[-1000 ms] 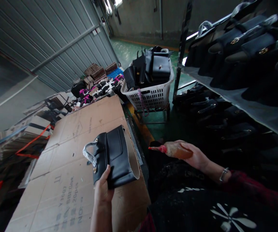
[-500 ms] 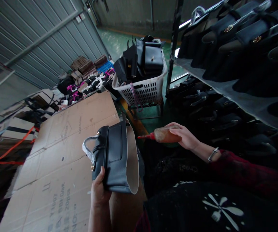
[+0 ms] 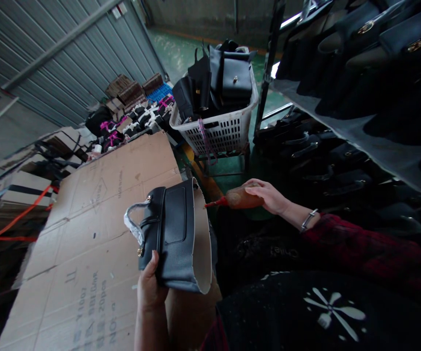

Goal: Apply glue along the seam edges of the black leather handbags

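Note:
My left hand point(image 3: 151, 287) grips a black handbag point(image 3: 177, 229) by its lower side, thumb on the front and the other fingers hidden beneath. The bag lies tipped sideways, its open end facing right and showing a pale lining. Its handle point(image 3: 132, 225), wrapped in clear film, points left. In my right hand point(image 3: 267, 195) is a squeeze bottle point(image 3: 241, 197) of amber-brown liquid, held level. The bottle's thin red nozzle reaches the upper part of the bag's opening; whether it touches the edge I cannot tell.
Flattened cardboard point(image 3: 86, 243) covers the work surface under the bag. Beyond it stands a white plastic basket point(image 3: 217, 131) full of black bags. A rack point(image 3: 342, 122) on the right carries several more bags. Bundled pieces point(image 3: 133, 122) with pink and white ties lie at the far left.
My right hand has brought the squeeze bottle left, so its nozzle now meets the bag's opening in view. My left hand and the handbag have barely moved.

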A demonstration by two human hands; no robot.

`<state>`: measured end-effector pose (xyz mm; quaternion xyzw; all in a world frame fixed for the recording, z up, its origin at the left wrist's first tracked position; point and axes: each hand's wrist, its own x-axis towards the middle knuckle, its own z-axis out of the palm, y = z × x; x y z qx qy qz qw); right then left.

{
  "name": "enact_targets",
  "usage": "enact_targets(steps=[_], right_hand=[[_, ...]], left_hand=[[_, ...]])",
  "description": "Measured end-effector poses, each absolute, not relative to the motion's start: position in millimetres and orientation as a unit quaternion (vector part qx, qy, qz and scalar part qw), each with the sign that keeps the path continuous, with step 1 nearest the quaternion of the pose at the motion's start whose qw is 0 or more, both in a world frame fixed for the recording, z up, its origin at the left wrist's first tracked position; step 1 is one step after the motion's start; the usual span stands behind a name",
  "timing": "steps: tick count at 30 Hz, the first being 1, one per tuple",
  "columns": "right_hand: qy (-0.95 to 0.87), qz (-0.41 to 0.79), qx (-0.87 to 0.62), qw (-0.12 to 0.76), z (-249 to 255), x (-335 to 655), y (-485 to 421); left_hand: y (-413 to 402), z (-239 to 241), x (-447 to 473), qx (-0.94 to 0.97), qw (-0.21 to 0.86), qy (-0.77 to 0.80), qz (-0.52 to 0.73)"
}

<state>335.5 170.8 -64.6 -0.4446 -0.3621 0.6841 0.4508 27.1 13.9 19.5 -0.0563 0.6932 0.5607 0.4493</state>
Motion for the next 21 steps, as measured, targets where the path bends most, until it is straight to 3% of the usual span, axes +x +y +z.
enact_targets(steps=[17, 21], right_hand=[[-0.335, 0.759, -0.422, 0.366, -69, 347, 148], [-0.314, 0.751, -0.433, 0.387, -73, 347, 147]], left_hand=[[17, 21, 33, -0.066, 0.429, 0.691, 0.578], [18, 22, 33, -0.065, 0.421, 0.691, 0.584]])
